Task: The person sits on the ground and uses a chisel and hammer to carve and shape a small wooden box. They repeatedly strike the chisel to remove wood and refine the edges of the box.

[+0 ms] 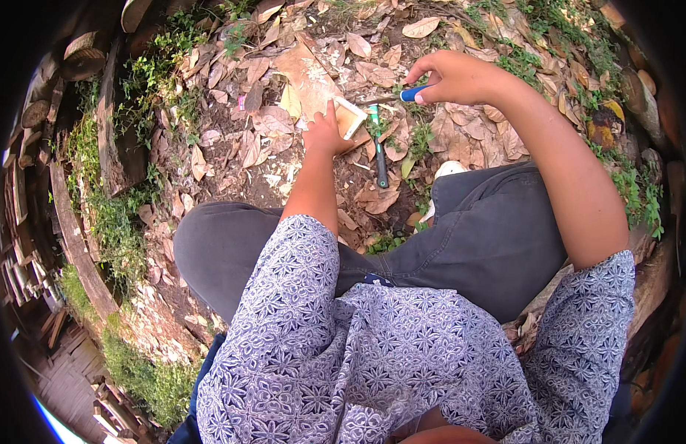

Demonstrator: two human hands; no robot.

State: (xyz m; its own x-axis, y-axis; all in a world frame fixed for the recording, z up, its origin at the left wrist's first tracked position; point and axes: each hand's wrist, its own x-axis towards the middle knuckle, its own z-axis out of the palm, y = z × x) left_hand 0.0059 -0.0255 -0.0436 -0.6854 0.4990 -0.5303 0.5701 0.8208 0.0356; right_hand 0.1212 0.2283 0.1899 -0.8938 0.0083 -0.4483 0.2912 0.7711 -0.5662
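Note:
A small pale wooden piece with raised white edges (350,118) rests at the end of a flat board (302,70) on the ground. My left hand (324,135) holds it down, index finger stretched along its left side and thumb out to the left. My right hand (457,78) grips the blue handle of a thin-shafted tool (413,94). The dark shaft points left, its tip close to the wooden piece's upper right edge; whether they touch I cannot tell. Just below lies a tool with a green and black handle (380,159); its other end is not clear.
Dry brown leaves (250,148) and pale wood chips cover the soil around the board. My crossed legs in grey trousers (469,229) lie close below. Stacked logs (35,111) line the left side, a long timber (80,237) beside them. Green weeds (631,196) grow at the right.

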